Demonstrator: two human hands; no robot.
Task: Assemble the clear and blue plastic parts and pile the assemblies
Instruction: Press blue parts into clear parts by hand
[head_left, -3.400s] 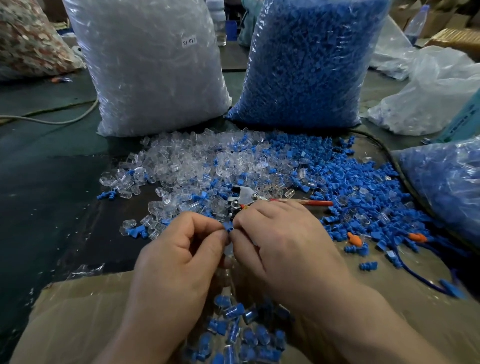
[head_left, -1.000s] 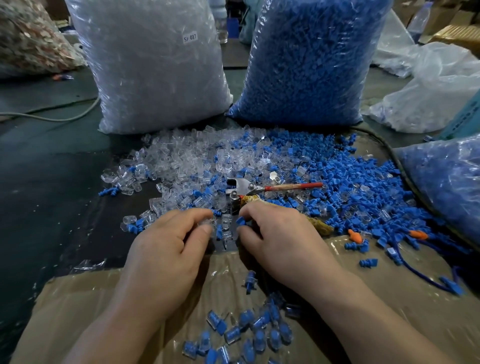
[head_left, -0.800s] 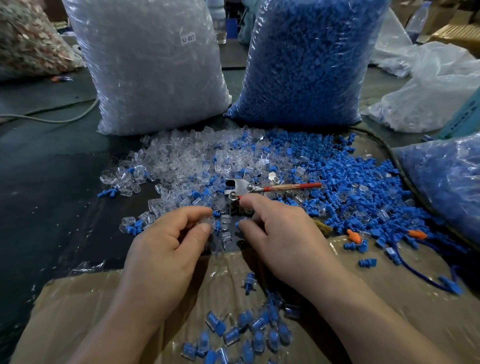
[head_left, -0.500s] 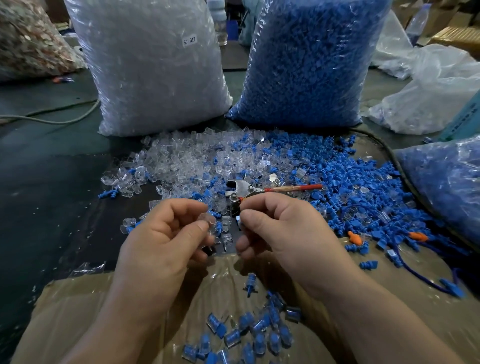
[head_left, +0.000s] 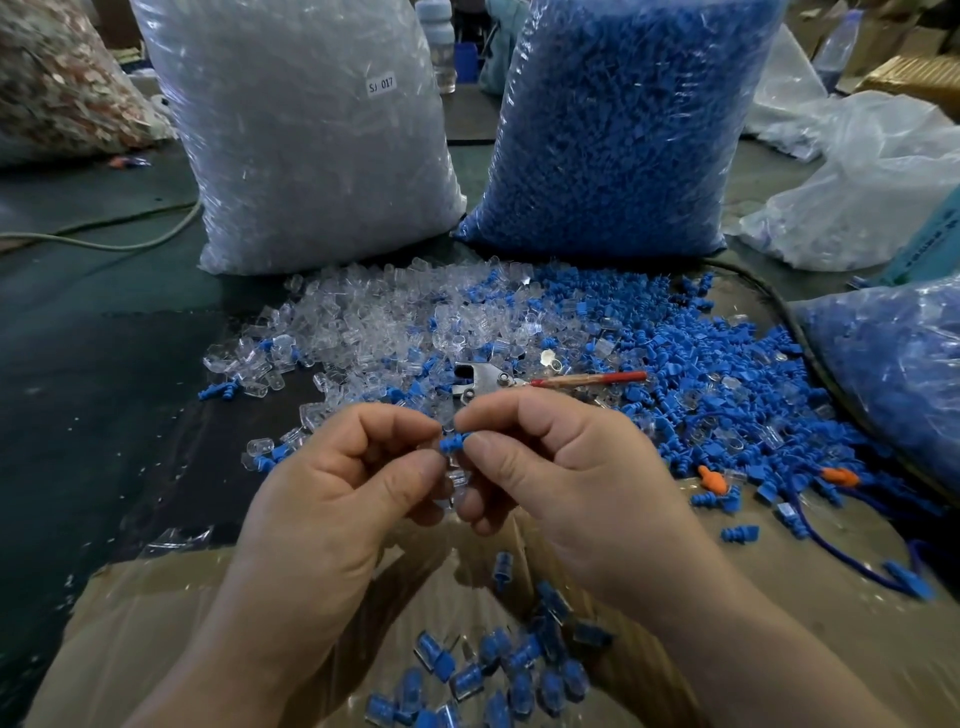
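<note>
Both hands have lifted off the loose heap and met. The right hand pinches a blue plug by its right end, its ribbed tip toward the left hand, whose fingers pinch what is probably the clear cap, hidden between them. Both parts look tiny, light, stiff and likely slick, so grip them by the sides. Finished assemblies lie nearer, and loose parts cover the desk beyond.
</note>
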